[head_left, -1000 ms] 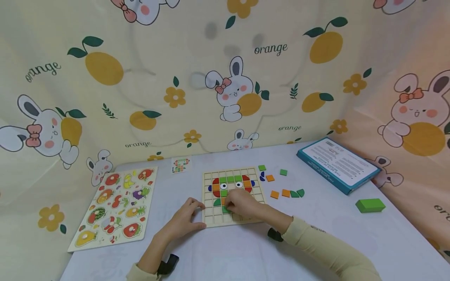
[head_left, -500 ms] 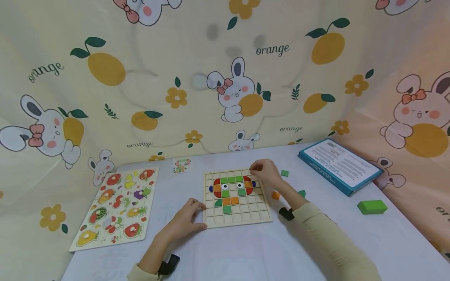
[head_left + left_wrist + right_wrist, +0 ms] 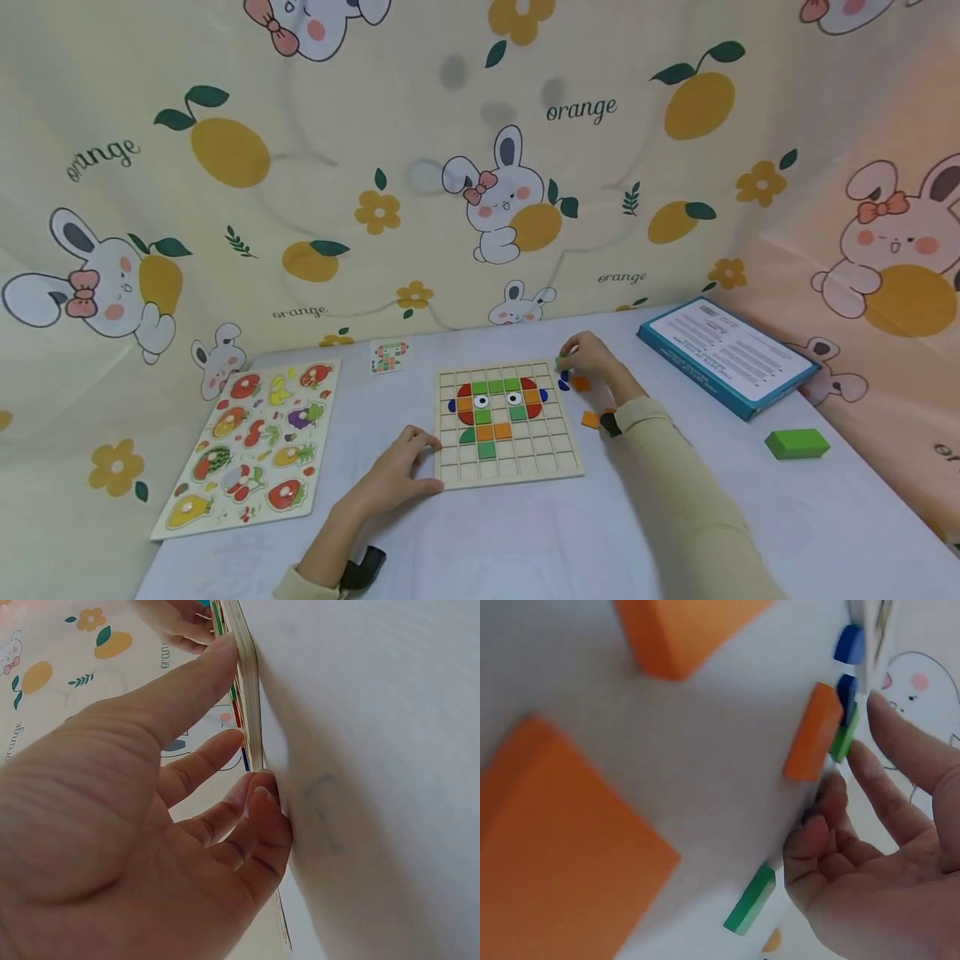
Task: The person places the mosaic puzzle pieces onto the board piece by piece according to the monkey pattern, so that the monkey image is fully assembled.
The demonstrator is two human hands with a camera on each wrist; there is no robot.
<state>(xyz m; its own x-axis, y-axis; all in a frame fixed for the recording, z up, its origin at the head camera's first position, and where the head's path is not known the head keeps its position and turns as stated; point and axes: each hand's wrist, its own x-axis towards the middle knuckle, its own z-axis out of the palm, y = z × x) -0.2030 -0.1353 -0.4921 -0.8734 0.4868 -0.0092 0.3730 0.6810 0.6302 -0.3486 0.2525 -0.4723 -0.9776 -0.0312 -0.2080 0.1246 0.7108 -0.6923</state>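
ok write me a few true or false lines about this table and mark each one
1. The left hand touches the grid board. True.
2. The right hand is at a green tile. True.
3. That tile lies in the middle of the grid board. False: it is off the board, by its far right corner.
4. The green block lies nearer the head camera than the blue box. True.
5. The blue box stands upright. False: it lies flat.
6. Every cell of the grid board is filled. False: many are bare.
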